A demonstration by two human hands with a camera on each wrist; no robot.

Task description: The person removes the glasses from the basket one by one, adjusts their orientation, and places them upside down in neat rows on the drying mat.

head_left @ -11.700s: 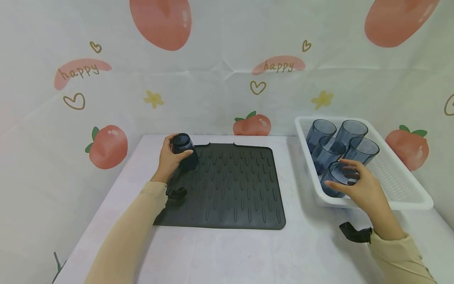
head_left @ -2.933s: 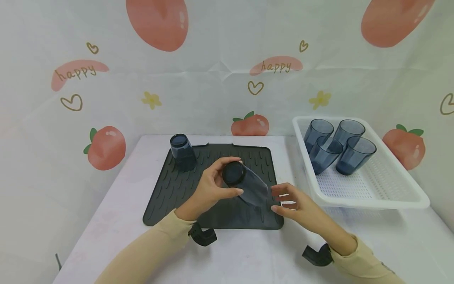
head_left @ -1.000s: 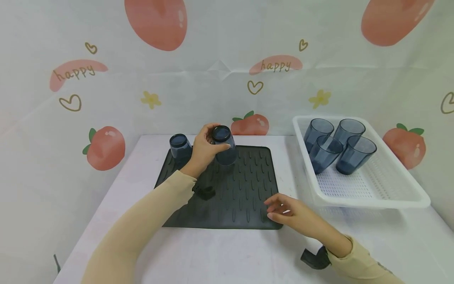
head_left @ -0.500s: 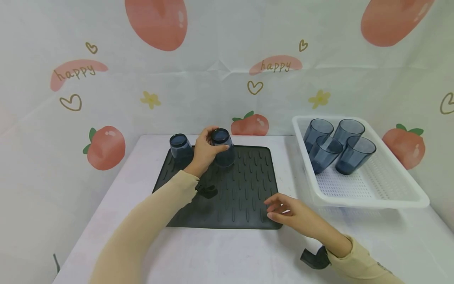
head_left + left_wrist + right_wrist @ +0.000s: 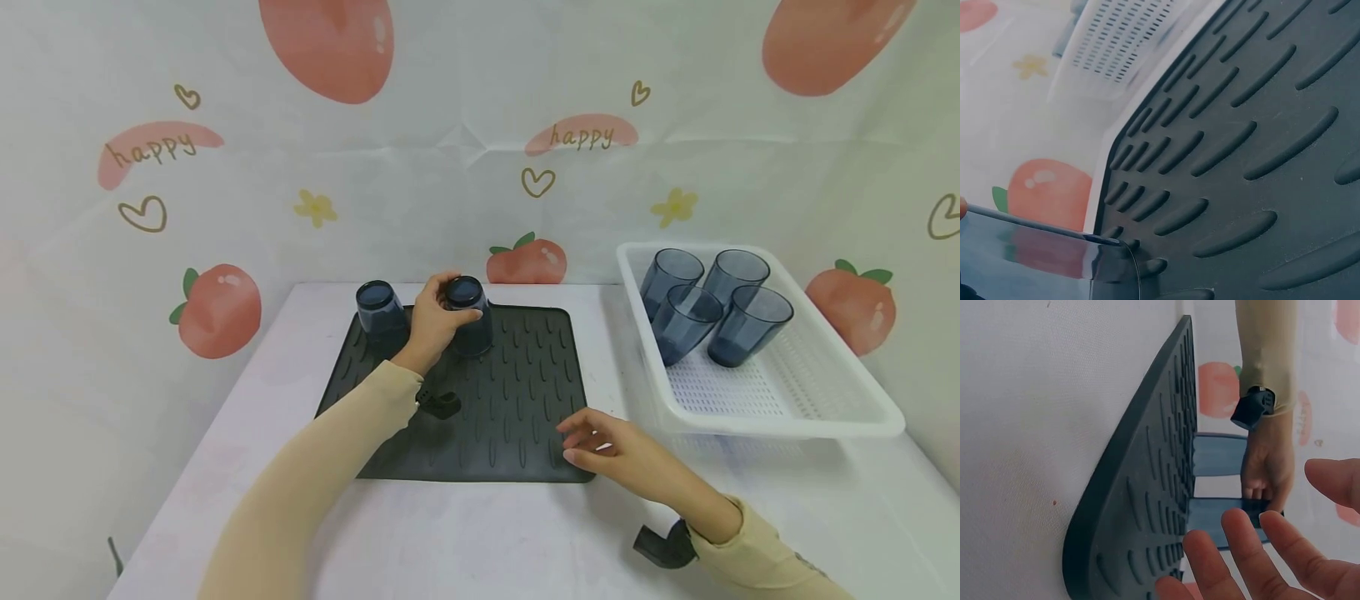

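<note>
My left hand [image 5: 433, 325] grips a blue-tinted drinking glass [image 5: 474, 333] near its base. The glass stands upside down on the black ridged drying mat [image 5: 517, 400], toward the back. In the right wrist view, the rim of this glass [image 5: 1210, 515] meets the mat. Just left of it, a second upside-down glass [image 5: 381, 317] stands at the mat's back left corner. My right hand [image 5: 618, 454] hovers over the mat's front right corner, fingers loosely bent and holding nothing. In the left wrist view, only part of the gripped glass [image 5: 1035, 256] shows, at the lower left.
A white perforated basket [image 5: 840, 425] stands on the right of the white table [image 5: 480, 542], with several matching glasses [image 5: 750, 325] leaning rim-up inside. Behind the table hangs a white backdrop [image 5: 442, 175] printed with peaches.
Earlier, my right hand reached into the basket at a glass; my left then held that glass tilted over the mat. Since then it has come down upside down beside the first one.
</note>
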